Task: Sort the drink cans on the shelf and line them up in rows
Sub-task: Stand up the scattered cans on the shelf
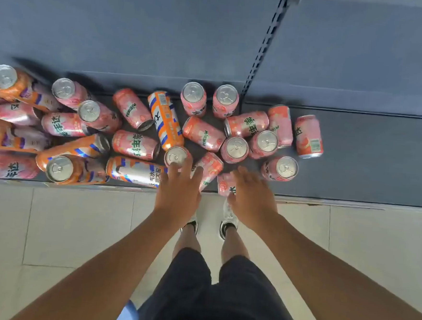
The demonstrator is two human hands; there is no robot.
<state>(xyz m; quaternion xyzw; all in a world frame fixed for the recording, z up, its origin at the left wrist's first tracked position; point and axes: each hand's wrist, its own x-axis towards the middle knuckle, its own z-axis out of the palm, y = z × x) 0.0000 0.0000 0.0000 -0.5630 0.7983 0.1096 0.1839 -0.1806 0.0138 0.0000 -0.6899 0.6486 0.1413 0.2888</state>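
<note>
Pink and orange cans point(136, 144) in a jumble, some upright, some toppled.

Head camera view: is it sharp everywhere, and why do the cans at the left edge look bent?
In the head view, the left hand and right hand are smeared by motion blur at the fingers; the cans at the left edge lean and stretch from wide-angle distortion; upright can lids catch bright glare; soft shadows fall on the shelf back.
</note>
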